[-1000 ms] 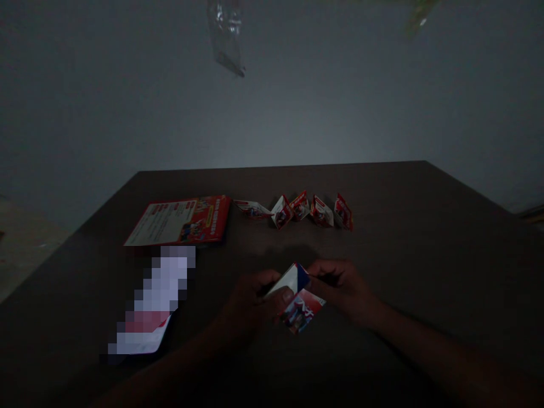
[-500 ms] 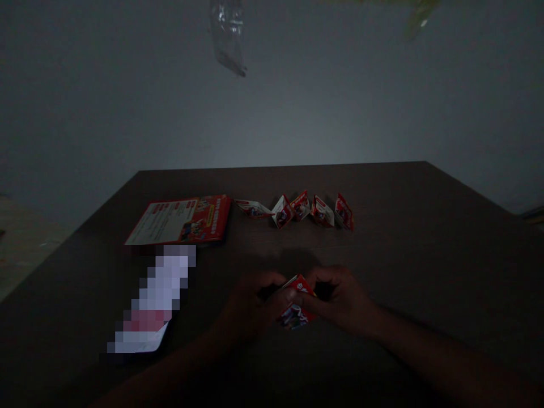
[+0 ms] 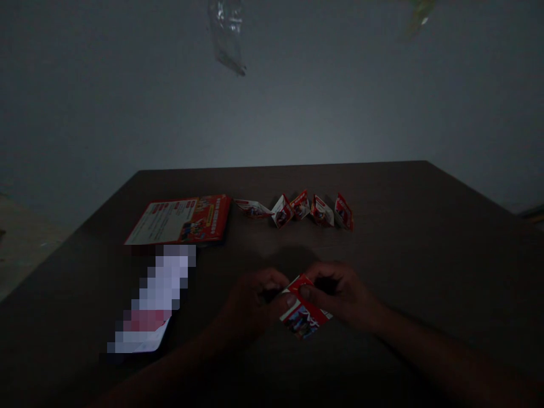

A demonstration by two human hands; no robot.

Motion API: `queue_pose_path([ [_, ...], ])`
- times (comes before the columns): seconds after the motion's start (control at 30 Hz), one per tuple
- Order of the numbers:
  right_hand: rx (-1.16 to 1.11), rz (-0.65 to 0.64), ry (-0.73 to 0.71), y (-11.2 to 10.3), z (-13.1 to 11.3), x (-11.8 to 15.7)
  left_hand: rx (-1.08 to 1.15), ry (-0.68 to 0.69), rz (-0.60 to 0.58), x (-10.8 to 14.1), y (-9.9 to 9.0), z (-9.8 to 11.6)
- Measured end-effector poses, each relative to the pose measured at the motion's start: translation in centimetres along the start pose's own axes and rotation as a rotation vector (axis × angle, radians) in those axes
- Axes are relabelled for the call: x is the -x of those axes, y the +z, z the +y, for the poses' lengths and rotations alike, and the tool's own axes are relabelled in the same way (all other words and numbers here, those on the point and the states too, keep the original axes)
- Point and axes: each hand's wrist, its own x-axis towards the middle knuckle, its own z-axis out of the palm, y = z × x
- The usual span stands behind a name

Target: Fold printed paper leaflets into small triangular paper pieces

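Note:
Between my two hands is a folded piece of printed paper [image 3: 302,323], red and white with a coloured picture on its lower face. My left hand [image 3: 263,297] pinches its left edge, thumb on top. On the other side my right hand [image 3: 340,292] grips the upper right part, its thumb pressed on the red area. The undersides of the fingers and the back of the paper are hidden. Beyond the hands, several similar folded papers [image 3: 322,212] stand in a row, angled different ways.
A stack of red and white printed leaflets [image 3: 170,221] lies at the back left of the dark table [image 3: 391,226]. In front of it is a phone [image 3: 157,306] with a blurred bright screen. A clear plastic bag [image 3: 229,39] hangs at the wall.
The paper in my hands has opened out and turned, showing more of its picture and white edge. My right thumb has shifted slightly up and right. Things on the table have stayed put.

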Motion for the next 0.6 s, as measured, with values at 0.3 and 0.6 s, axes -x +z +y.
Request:
queue_pose_path([
  [0.3, -0.037, 0.048, 0.026, -0.41, 0.05, -0.25, 0.251, -0.088, 0.060, 0.02, -0.17, 0.18],
  [0.6, 0.029, -0.003, 0.015, -0.20, -0.08, -0.40, 0.277, -0.071, 0.246, -0.56, -0.41, 0.09],
])
